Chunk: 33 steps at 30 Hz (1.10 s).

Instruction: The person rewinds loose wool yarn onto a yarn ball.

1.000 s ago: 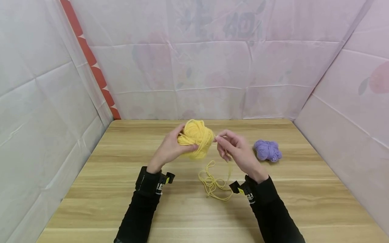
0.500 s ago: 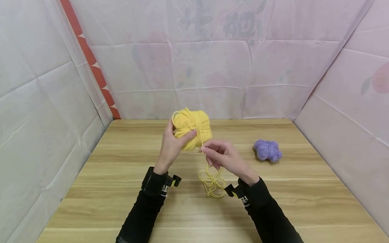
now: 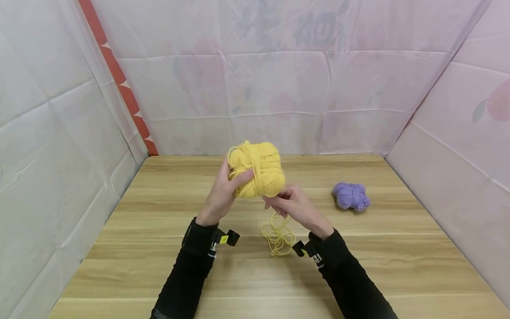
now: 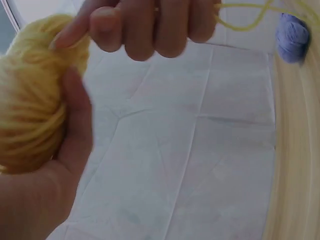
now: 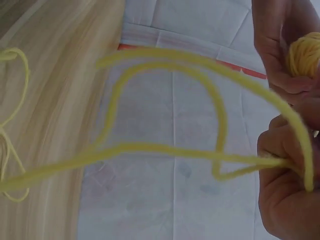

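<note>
My left hand (image 3: 218,199) grips a ball of yellow yarn (image 3: 264,170) above the table, the thumb lying across its near side. Strands wrap around the middle of the ball. Just under its lower right edge, my right hand (image 3: 300,209) pinches a yellow strand; the fingertips are partly hidden behind the ball in the head view. From the curled fingers, loops of the yarn strand (image 5: 165,148) trail out in the right wrist view. Below the hands, a loose tangle of yellow yarn (image 3: 275,239) lies on the table.
A smaller ball of purple yarn (image 3: 350,196) sits on the wooden table (image 3: 398,266) to the right. White and pinkish sheets (image 3: 275,88) hang at the back and both sides, with a red scalloped strip (image 3: 119,79) at the back left.
The left hand has turned the yellow ball and raised it slightly, showing its broad side. The right hand has moved left and down, from beside the ball to under its lower edge.
</note>
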Tool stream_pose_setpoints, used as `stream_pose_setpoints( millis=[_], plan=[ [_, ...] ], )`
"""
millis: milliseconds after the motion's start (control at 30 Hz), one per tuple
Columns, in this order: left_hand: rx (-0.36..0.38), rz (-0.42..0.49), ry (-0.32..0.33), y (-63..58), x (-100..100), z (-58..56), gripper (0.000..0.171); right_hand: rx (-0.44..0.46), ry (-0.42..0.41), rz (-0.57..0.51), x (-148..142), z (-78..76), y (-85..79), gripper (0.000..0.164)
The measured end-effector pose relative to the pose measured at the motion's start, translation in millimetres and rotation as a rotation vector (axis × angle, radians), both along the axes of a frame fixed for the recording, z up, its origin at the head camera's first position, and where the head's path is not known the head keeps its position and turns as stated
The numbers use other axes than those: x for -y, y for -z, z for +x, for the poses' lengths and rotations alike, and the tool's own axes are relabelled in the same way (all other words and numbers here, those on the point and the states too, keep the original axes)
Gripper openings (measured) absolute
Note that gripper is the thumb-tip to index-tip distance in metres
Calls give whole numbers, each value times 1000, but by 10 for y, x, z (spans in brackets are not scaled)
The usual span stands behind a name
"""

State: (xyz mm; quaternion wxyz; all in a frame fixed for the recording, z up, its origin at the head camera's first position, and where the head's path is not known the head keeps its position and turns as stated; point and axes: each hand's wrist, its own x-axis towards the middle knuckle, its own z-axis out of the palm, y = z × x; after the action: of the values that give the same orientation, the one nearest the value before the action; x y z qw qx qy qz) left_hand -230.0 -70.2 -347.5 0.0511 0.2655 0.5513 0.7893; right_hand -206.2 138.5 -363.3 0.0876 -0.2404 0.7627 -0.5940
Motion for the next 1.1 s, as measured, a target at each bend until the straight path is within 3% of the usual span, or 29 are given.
stream_pose_setpoints(
  millis=[167, 267, 433, 600, 700, 800, 1100],
  plan=[
    [-3, -108, 137, -43, 106, 5, 78, -21, -4, 34, -34, 1, 1, 15],
    [11, -129, 178, -51, 171, 0, 76, -46, -12, 73, -52, 3, 0, 15],
    [86, -141, 127, -50, 178, -12, 58, -58, -53, 139, -69, 1, 8, 14],
    [90, -129, 117, -38, 182, -23, 79, -62, -155, 152, -146, -70, 38, 13],
    [74, -87, 186, -14, 200, -38, 85, -20, -199, 154, -253, -132, 53, 14],
    [87, -42, 271, 20, 212, -47, 74, 43, -264, 130, -379, -188, 70, 16],
    [84, 97, 494, 64, 224, -39, 71, 83, -570, -109, -615, -332, 150, 25]
  ],
)
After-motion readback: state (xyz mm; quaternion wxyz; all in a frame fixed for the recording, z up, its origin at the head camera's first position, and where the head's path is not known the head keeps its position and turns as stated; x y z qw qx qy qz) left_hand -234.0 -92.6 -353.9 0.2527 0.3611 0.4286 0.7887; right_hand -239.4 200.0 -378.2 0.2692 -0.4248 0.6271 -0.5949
